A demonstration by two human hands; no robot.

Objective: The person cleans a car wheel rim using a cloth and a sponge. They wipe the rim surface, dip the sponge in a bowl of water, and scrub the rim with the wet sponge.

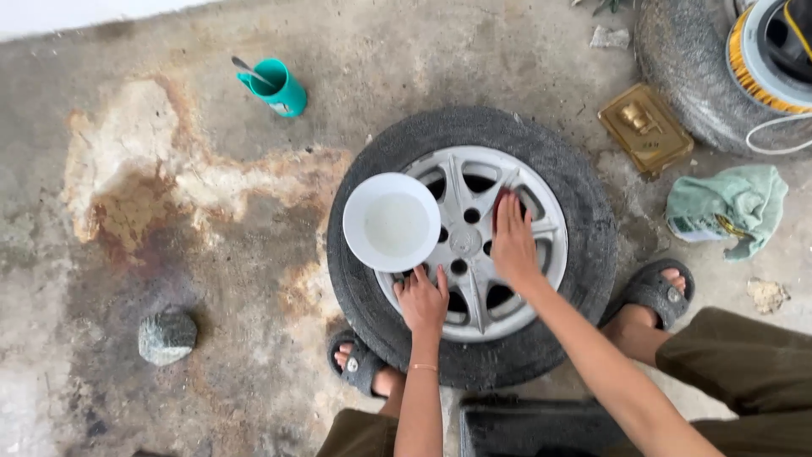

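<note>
A car wheel [471, 245] lies flat on the stained concrete floor [211, 279] — dark tyre around a silver spoked rim — right in front of the squatting person. The left hand [422, 299] grips the near edge of a white plastic bowl [391, 222], fingers curled under its rim; the bowl sits over the wheel's left side, partly above the tyre and partly above the rim, and seems to hold a pale liquid. The right hand [512, 239] lies flat on the rim with its fingers together, pressing a small dark red thing [501, 199] against a spoke near the hub — what it is cannot be told, since the fingers hide most of it.

Two feet in dark sandals stand on either side of the wheel, the left sandal [359, 364] touching the tyre. Well apart on the floor, at upper left, stands a teal cup [277, 87] with a handle sticking out of it. A grey stone [167, 337] lies at lower left. To the right are a brass-coloured square plate [644, 129], a crumpled green cloth [729, 207] and a second tyre [689, 68].
</note>
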